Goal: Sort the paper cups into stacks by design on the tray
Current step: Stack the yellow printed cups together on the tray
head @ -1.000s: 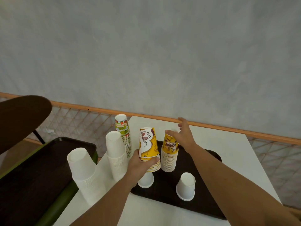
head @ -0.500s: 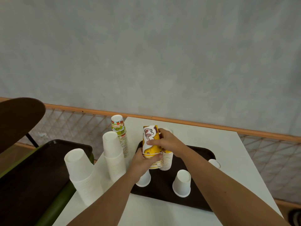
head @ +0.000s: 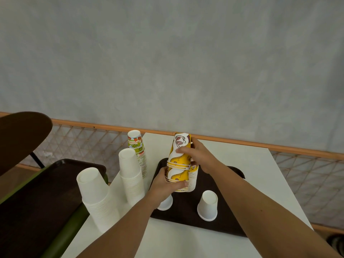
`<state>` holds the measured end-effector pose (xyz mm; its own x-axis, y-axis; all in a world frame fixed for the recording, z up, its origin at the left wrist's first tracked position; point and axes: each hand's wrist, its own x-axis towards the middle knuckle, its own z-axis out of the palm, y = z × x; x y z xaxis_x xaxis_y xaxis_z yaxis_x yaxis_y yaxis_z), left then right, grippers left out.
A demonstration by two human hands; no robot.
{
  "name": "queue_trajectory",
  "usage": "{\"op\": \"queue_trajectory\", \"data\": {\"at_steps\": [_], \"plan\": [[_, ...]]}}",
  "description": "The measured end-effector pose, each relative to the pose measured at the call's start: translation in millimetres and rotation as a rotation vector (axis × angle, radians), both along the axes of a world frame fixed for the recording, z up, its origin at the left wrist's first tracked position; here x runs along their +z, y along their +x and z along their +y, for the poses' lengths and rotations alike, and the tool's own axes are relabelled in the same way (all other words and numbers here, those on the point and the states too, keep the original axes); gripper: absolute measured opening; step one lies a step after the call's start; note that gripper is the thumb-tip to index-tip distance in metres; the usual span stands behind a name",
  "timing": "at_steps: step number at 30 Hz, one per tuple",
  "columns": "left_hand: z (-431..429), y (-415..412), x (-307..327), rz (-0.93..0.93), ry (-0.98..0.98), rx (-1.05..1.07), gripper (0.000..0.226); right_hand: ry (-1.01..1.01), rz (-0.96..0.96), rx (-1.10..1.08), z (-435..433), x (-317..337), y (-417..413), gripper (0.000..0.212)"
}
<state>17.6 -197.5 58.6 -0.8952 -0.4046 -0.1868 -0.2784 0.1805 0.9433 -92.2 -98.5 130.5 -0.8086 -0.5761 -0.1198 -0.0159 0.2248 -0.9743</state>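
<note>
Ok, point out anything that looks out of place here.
The tall white stack, the near white stack and the fruit-print stack stand on the table, beside the tray, not on it. The near one leans.

yellow printed cup stack (head: 179, 164) upright over dark tray (head: 186, 208), upside-down white cup (head: 207, 205) standing on it

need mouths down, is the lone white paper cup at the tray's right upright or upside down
Upside down: the white paper cup rests on its wide rim on the dark brown tray, closed base up.
</note>
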Motion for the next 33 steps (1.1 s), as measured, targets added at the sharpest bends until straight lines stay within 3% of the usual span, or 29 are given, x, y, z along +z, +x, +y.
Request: {"op": "queue_trajectory", "data": {"at_steps": [14,24,33], "plan": [[-2,4,4,-0.024,0.038,0.071,0.062,-0.260,0.094,-0.306,0,30,-31,0.056],[-6,-9,14,0.041,0.061,0.136,0.061,-0.129,0.386,-0.347,-2,-4,-45,0.063],[-7,-19,23,0.030,0.040,0.169,0.064,-0.036,0.392,-0.321,0,-28,-52,0.064]]}}
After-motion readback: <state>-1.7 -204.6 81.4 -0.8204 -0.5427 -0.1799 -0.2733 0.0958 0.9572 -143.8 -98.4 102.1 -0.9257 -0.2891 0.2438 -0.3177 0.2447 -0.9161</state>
